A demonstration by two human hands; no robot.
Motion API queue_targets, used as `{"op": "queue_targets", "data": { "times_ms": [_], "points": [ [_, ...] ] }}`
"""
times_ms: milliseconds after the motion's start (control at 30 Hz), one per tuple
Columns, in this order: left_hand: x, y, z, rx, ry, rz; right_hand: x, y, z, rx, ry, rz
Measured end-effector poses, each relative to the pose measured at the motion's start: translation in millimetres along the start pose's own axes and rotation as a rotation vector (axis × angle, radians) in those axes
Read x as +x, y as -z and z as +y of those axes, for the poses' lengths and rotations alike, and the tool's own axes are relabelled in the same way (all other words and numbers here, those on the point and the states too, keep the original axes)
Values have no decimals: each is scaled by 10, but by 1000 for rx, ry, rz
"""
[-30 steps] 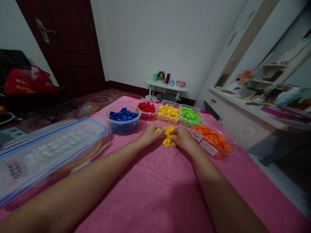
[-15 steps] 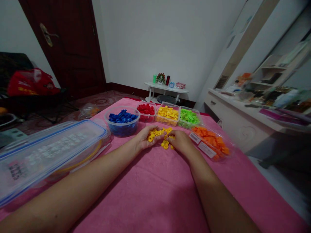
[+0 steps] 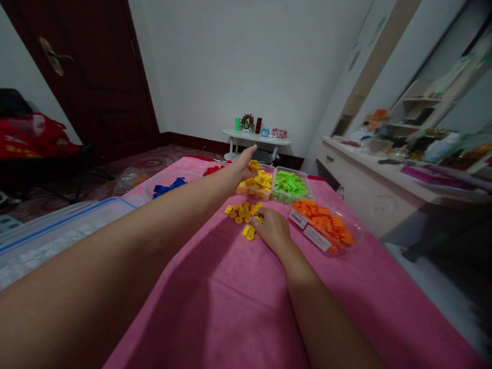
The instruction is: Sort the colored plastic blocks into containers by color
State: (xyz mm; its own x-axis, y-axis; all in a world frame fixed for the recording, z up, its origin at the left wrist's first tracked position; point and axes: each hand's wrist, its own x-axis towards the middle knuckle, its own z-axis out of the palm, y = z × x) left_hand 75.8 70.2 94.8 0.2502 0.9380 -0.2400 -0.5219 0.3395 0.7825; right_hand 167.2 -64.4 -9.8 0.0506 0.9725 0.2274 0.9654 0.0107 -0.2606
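My left hand reaches over the clear box of yellow building blocks, fingers curled around a few yellow blocks. On the pink cloth nearer to me lies a loose pile of yellow blocks, some of them round with a hole. At the pile's right edge, my right hand rests low with its fingers bent onto yellow blocks, partly covering them. Left of the yellow box, red blocks show behind my left forearm. Green blocks fill the box to the right.
An open clear box of orange blocks stands right of my right hand. Blue blocks in a round tub are half hidden by my left arm. A large blue-rimmed lid lies at the left. A cluttered dresser stands at the right.
My left hand has moved from the pile forward to above the yellow box, carrying yellow blocks. My right hand stays at the pile. The view has shifted slightly.
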Motion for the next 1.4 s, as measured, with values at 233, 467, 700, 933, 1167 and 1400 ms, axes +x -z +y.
{"op": "queue_targets", "data": {
  "times_ms": [233, 467, 700, 933, 1167, 1400],
  "points": [
    [44, 222, -221, 639, -405, -89, -23, 3, -15, 56, -19, 17],
    [-299, 949, -714, 1413, -772, -266, 10, -87, -15, 182, -32, 291],
    [-442, 1218, -910, 1289, -619, -296, 111, -312, 91, 547, 79, 81],
    [-493, 1269, -891, 484, -455, -200, 151, -145, 86, 781, 90, 115],
    [-419, 1322, -941, 676, -556, -145, 157, -52, 149, 264, 89, 100],
    [-399, 1357, -907, 760, -571, -282, 138, -146, 130, 281, 189, 82]
  ]
}}
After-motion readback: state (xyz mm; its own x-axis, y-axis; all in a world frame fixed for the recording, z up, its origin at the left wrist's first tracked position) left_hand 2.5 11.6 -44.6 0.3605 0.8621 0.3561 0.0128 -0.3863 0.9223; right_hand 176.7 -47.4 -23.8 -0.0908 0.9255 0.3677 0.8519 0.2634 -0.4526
